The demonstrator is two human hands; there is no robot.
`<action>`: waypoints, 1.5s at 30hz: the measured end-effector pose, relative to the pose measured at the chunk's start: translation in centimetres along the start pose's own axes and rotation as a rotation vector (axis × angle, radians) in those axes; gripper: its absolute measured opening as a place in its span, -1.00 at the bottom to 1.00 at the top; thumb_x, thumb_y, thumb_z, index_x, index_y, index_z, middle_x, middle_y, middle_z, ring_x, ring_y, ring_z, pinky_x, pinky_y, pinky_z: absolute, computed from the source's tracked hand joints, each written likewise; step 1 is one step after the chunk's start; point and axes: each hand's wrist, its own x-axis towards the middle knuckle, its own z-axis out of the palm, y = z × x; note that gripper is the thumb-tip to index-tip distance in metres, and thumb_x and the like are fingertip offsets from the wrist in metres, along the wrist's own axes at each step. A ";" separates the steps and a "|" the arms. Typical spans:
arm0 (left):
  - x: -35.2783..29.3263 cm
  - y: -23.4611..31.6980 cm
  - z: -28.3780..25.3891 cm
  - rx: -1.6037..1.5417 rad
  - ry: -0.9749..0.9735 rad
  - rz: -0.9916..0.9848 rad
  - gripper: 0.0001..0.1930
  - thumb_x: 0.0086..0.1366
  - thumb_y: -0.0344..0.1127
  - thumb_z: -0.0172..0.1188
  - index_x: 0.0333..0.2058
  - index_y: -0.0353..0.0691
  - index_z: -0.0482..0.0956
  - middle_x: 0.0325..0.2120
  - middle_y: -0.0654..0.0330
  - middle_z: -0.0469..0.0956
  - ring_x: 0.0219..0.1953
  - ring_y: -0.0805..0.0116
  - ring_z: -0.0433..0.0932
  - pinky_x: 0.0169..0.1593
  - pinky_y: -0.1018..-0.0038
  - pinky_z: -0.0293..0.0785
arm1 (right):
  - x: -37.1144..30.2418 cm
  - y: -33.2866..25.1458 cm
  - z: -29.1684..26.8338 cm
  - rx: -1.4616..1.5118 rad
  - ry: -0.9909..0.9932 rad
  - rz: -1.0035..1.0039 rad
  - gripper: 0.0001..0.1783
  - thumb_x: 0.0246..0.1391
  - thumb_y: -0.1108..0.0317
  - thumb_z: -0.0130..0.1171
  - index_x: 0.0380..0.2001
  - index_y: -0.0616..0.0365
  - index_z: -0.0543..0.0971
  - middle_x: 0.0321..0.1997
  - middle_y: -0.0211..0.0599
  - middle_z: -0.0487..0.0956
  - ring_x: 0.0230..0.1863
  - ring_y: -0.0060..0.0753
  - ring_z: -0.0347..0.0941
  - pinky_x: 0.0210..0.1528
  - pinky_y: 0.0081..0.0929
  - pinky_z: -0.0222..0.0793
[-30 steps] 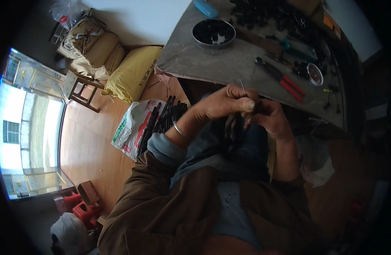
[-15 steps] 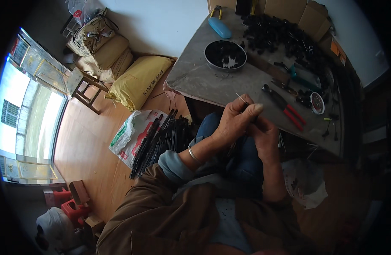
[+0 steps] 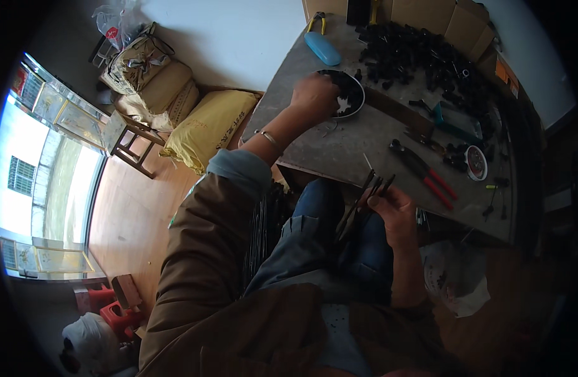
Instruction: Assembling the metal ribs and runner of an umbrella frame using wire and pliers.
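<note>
- We had our left hand [image 3: 313, 95] stretched far forward over the grey table [image 3: 339, 144], its fingers curled down into the round black dish [image 3: 352, 94]. What they pinched there was hidden by the hand itself, so we could not tell whether it held anything.
- Our right hand [image 3: 389, 210] sat low and close to us, just off the near edge of the table and above our lap, closed around a bundle of thin black rods [image 3: 364, 198].
- The rods ran on a slant: their free tips pointed up and away from us toward the table edge, and their lower ends dropped down toward our knees.
- The dish lay up and to the left of the rod tips, well apart from them, with bare table between. The left hand was the nearer one to the dish by far; the right was the nearer one to the rods.
- Red-handled pliers [image 3: 424, 173] lay on the table just beyond the right hand, their long axis slanting like the rods.
- A heap of small black parts [image 3: 421, 53] lay at the far side of the table, beyond the dish.
</note>
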 end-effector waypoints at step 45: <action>-9.4 11.4 -5.5 -2.034 -0.515 -0.606 -0.74 0.35 -0.11 0.10 -0.29 -0.21 0.47 -0.45 0.25 0.52 -0.40 0.42 0.52 -0.29 0.45 0.48 | -1.2 -1.1 0.3 0.034 -0.059 0.052 -0.81 0.11 0.34 0.21 -0.31 0.27 0.56 -0.40 -0.26 0.60 -0.38 -0.49 0.53 -0.30 -0.58 0.42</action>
